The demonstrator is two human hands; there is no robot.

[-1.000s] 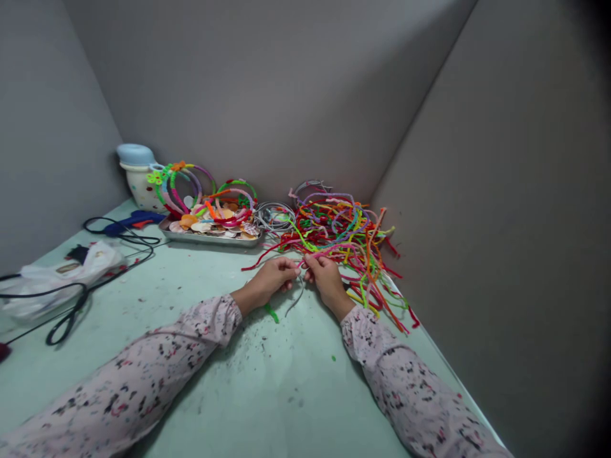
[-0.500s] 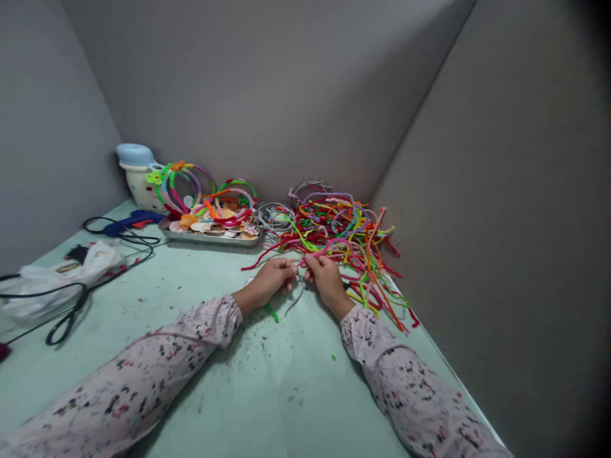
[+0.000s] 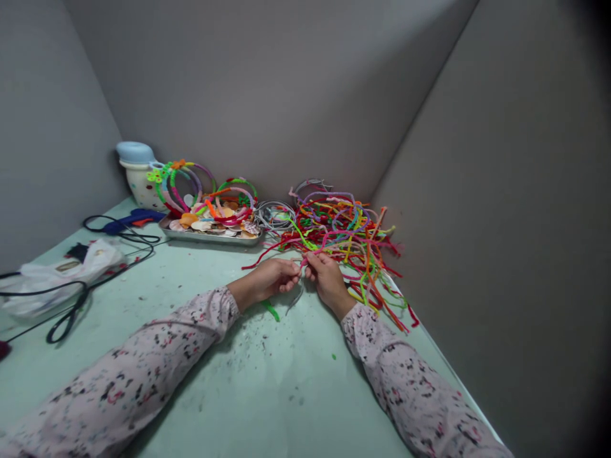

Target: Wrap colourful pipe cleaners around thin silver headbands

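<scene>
My left hand (image 3: pixel 277 277) is closed in a pinch on a thin grey wire (image 3: pixel 296 301), whose loose end curves down below the fingertips. Close beside it, the fingers of my right hand (image 3: pixel 327 278) pinch a pink pipe cleaner (image 3: pixel 304 262). The pink strand bridges the small gap between both hands, at the wire. Its far end runs back toward a tangled pile of coloured pipe cleaners (image 3: pixel 344 219). Exactly how strand and wire meet is hidden by the fingers. A short green piece (image 3: pixel 271 310) lies under my left wrist.
A metal tray (image 3: pixel 214 239) of shells and pipe-cleaner-wrapped hoops (image 3: pixel 184 191) stands at the back, beside coiled grey wire (image 3: pixel 274 216). Leftward are a white jar with blue lid (image 3: pixel 138 168), a blue tool (image 3: pixel 128 219), black cable (image 3: pixel 79 312) and plastic bag (image 3: pixel 42 286).
My left hand has shifted slightly right, bringing its fingertips closer to my right hand. The pink pipe cleaner has shifted a little between them.
</scene>
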